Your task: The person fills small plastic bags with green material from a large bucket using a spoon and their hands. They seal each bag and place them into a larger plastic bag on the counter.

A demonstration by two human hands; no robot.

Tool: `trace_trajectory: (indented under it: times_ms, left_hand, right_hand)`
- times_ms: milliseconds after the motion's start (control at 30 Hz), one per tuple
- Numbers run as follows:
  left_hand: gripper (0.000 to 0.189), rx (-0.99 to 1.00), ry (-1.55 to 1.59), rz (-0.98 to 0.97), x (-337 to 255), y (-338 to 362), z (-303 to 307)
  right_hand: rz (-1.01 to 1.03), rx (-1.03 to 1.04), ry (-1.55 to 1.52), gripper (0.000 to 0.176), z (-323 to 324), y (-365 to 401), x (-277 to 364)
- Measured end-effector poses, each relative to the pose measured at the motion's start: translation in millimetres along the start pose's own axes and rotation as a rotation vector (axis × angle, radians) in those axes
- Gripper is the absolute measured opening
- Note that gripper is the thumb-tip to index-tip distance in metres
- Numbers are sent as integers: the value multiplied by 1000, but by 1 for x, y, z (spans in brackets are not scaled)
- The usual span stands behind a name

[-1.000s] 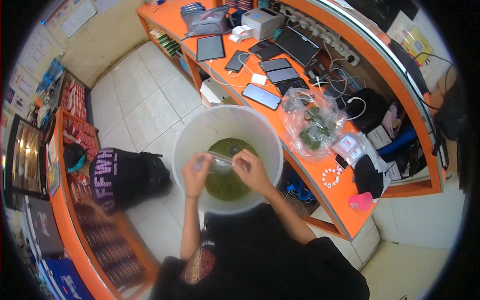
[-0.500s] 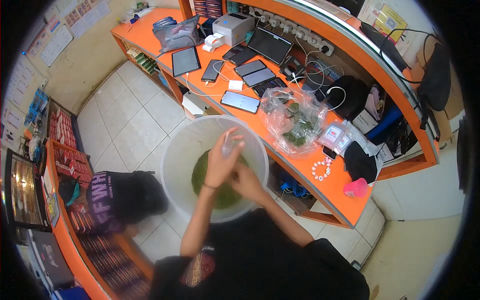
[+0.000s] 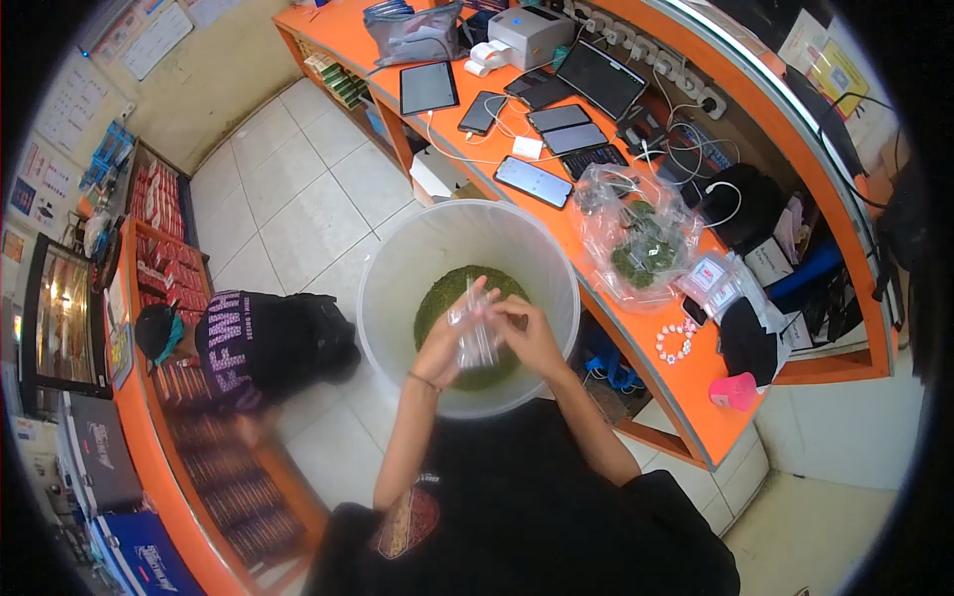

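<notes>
Both my hands are over a large translucent tub with green material at its bottom. A small clear plastic bag hangs between them. My left hand grips the bag from the left side, fingers pointing up. The fingers of my right hand are pinched at the bag's upper right edge. On the orange counter to the right lies a larger clear bag with green stuff inside.
Phones, a tablet, cables and a white printer lie along the counter. A pink cup and a beaded bracelet sit near its right end. Another person crouches at the left by the shelves.
The view has shifted, so the tub and counter appear farther right. My hands have moved apart a little, and the clear bag now shows spread between them.
</notes>
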State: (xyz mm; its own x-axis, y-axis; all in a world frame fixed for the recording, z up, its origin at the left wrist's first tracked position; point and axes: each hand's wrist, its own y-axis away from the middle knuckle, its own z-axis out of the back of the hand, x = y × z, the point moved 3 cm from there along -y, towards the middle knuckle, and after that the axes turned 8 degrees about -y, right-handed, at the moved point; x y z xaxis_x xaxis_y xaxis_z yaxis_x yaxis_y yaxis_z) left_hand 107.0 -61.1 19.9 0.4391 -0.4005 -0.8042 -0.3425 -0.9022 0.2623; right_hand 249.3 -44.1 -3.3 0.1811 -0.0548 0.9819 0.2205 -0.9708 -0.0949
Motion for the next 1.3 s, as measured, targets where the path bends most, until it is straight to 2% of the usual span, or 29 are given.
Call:
trace_trajectory:
  times_ms: [33,67,133,167,200,267,367,400,467,533,567,600,667,700,833,900,933,1000,1033,1067,1133,1200,1300]
  left_hand:
    - [55,4,-17,-17,6,-3,8]
    - [55,5,-14,-20,8,-4,15]
    - [56,-60,-143,85,11,-1,26]
    - [42,-131,-158,72,11,1,25]
    - [42,-129,-158,73,14,0,25]
    - [29,-192,-209,9,17,-4,26]
    - [26,-259,-136,4,17,-5,25]
    - [26,-260,-135,3,18,-6,26]
    - [38,-330,-52,-30,21,-7,33]
    - [39,-400,-51,-61,21,-8,47]
    - [41,-468,-49,-91,21,-8,53]
    - [41,-468,-49,-92,24,-8,56]
    - [46,-543,149,-239,17,-5,52]
    - [51,-532,163,-229,13,-4,49]
    - [47,-519,75,-203,17,-2,57]
    - [40,-417,-62,-246,12,1,49]
    - [40,-416,-63,-247,12,0,49]
    - [42,-271,-130,-67,18,-3,43]
    - [46,-315,-260,41,19,-4,35]
    - [46,-315,-260,40,18,-2,26]
    - [43,-251,-634,-69,13,2,10]
    - [40,-260,-608,-91,13,0,14]
    - [40,-381,-597,-67,11,2,29]
  right_hand:
    - [-57,-49,-126,16,-2,1,5]
    - [-57,-48,-124,16,1,0,3]
    - [15,-86,112,17,10,-2,2]
    - [15,-88,113,17,10,-2,2]
    - [-2,-84,107,16,10,-1,2]
    - [-18,-80,100,16,9,0,3]
    - [-39,-42,153,18,9,0,-1]
    - [-3,-35,120,20,10,-1,-7]
    - [33,-26,85,23,12,-2,-5]
    - [-128,-57,127,27,19,-1,-4]
    - [-39,-82,43,27,18,-3,-8]
    - [-38,-81,43,27,21,-1,-7]
    - [-292,-132,-245,23,23,2,4]
    - [-256,-130,-244,16,25,2,-1]
    - [-260,-171,-262,15,28,1,-8]
    - [4,-204,-40,14,27,0,-4]
    - [6,-204,-41,14,23,-1,0]
    - [207,-133,271,13,13,1,16]
    - [241,-112,375,14,5,4,30]
    - [242,-113,376,14,1,5,26]
    - [413,2,528,14,-9,10,20]
    - [401,19,512,18,-7,11,19]
    - [374,79,420,24,-3,9,30]
